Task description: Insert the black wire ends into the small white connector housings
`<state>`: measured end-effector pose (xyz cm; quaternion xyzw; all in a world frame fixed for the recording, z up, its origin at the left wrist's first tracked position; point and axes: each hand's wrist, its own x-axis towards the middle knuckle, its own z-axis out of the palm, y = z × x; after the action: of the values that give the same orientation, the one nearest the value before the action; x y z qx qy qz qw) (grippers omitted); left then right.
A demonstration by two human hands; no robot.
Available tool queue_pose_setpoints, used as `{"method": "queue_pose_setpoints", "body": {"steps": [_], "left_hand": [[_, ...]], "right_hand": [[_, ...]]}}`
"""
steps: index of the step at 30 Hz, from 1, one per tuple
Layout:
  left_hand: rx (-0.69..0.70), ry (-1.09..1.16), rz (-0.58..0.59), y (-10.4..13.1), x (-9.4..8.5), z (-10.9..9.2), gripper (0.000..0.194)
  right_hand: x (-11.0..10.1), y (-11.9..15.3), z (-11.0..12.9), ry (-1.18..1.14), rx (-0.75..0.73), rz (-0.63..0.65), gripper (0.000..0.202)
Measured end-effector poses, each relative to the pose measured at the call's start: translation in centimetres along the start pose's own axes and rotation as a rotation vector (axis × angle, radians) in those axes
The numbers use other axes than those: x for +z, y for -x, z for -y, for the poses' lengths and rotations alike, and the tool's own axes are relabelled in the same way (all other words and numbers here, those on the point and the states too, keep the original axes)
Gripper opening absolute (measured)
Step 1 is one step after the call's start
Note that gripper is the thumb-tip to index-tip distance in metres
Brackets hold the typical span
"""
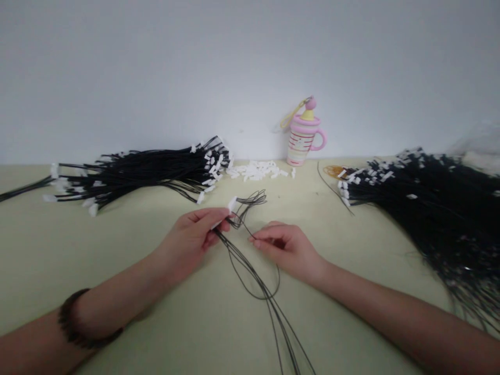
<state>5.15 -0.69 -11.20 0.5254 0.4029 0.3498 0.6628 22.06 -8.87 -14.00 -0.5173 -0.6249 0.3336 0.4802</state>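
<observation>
Your left hand (194, 235) pinches the white connector (232, 203) mid-scene, left of your right hand (291, 249), whose fingertips seem, through the blur, to grip 1 black wire (246, 228), likely light, springy and best held near its end.

Open bench (359, 250) lies between my right grip (287, 247) and the black cable pile (425, 208) at right; white plugs (255, 170) and a cup (301, 140) stand in the way ahead, while thin wires (269, 297) cross the gap between my forearms (375, 302).
</observation>
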Motion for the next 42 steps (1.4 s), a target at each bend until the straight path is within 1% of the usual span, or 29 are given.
{"method": "queue_pose_setpoints", "body": {"steps": [1,3,5,7,9,13,16,18,20,22,23,25,26,27,28,29,32,33,34,35,38,42], "left_hand": [[-0.003,0.05,0.014,-0.1,-0.2,-0.5,0.011],[-0.003,0.124,0.062,0.2,-0.5,-1.7,0.009],[0.002,0.168,0.145,1.0,-0.7,-2.8,0.012],[0.003,0.174,0.246,1.8,-0.9,-3.6,0.017],[-0.008,0.113,0.321,2.4,-1.2,-3.9,0.022],[-0.019,-0.151,0.438,2.4,-1.7,-3.7,0.021],[-0.038,-0.346,0.541,2.0,-1.3,-3.2,0.017],[-0.032,-0.473,0.567,1.8,-0.8,-2.7,0.017],[-0.014,-0.578,0.558,1.7,-0.3,-2.2,0.02],[0.005,-0.629,0.521,1.6,0.1,-1.7,0.022],[0.008,-0.633,0.493,1.6,0.2,-1.5,0.023],[0.007,-0.606,0.403,1.4,0.4,-0.9,0.025],[0.005,-0.585,0.348,1.3,0.4,-0.7,0.025],[0.008,-0.569,0.295,1.2,0.4,-0.4,0.026],[0.016,-0.56,0.249,1.2,0.5,-0.1,0.028],[0.031,-0.556,0.218,1.1,0.5,0.1,0.03],[0.098,-0.551,0.19,1.1,0.6,0.6,0.032],[0.118,-0.546,0.186,1.2,0.6,0.6,0.032],[0.133,-0.541,0.177,1.2,0.7,0.6,0.032],[0.143,-0.539,0.166,1.3,0.8,0.5,0.032],[0.145,-0.549,0.138,1.5,1.0,0.2,0.031],[0.123,-0.536,0.083,1.5,1.2,0.3,0.03]], "right_hand": [[-0.1,-0.1,-0.1,-0.029,0.007,0.017,0.02],[-0.5,-0.3,-0.2,-0.111,0.049,0.098,0.02],[-0.8,-0.5,-0.3,-0.202,0.104,0.196,0.019],[-1.2,-0.6,-0.3,-0.262,0.137,0.249,0.018],[-1.5,-0.8,-0.4,-0.324,0.164,0.244,0.017],[-2.3,-1.1,-0.6,-0.564,0.224,0.19,0.025],[-2.9,-1.4,-0.5,-0.671,0.233,0.133,0.028],[-3.4,-1.7,-0.5,-0.688,0.262,0.096,0.028],[-3.9,-2.0,-0.7,-0.656,0.269,0.074,0.031],[-4.4,-2.3,-1.0,-0.55,0.195,-0.023,0.032],[-4.6,-2.3,-1.0,-0.479,0.133,-0.106,0.03],[-4.5,-2.0,-0.9,-0.309,-0.004,-0.326,0.021],[-4.2,-1.7,-0.7,-0.227,-0.062,-0.409,0.017],[-3.7,-1.3,-0.3,-0.149,-0.107,-0.445,0.013],[-3.1,-0.8,0.1,-0.064,-0.137,-0.427,0.01],[-2.3,-0.3,0.5,0.008,-0.141,-0.352,0.009],[0.1,0.9,1.6,0.155,-0.054,0.019,0.02],[0.7,1.2,1.7,0.201,-0.036,0.106,0.022],[1.2,1.4,1.8,0.243,-0.028,0.159,0.023],[1.6,1.6,1.7,0.279,-0.031,0.182,0.022],[1.8,1.7,1.3,0.333,-0.036,0.187,0.019],[1.5,1.5,1.0,0.284,0.0,0.187,0.019]]}}
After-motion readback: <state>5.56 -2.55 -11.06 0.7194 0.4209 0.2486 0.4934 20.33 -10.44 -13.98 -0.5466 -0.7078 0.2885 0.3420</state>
